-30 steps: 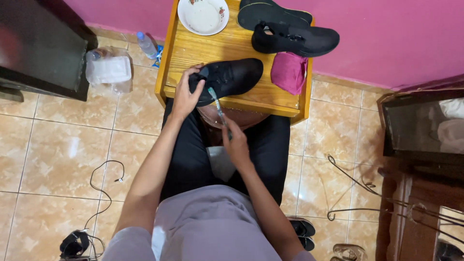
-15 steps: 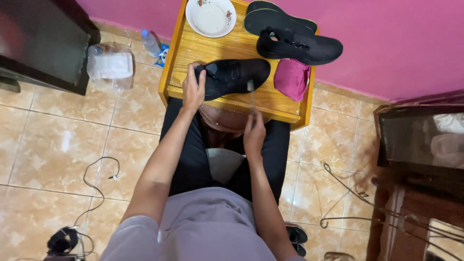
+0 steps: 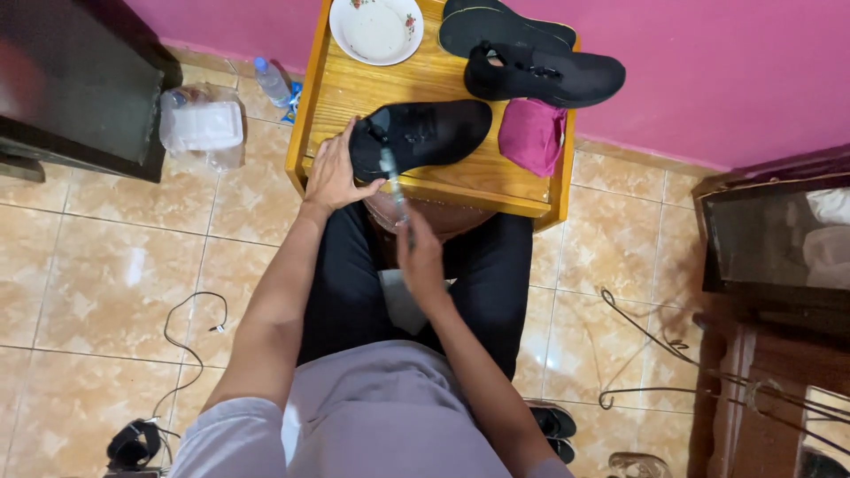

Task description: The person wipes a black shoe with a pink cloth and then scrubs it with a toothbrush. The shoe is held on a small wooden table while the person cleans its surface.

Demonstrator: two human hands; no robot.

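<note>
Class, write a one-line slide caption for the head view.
Left hand steadies a black shoe on a wooden table; right hand holds a thin tool.

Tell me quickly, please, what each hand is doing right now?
Left hand: closed on the heel of the black shoe, holding it on the table.
Right hand: closed around a thin tool that reaches the shoe.

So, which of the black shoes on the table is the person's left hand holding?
The left hand holds the near black shoe at the table's front edge; the other shoe lies untouched behind it.
</note>
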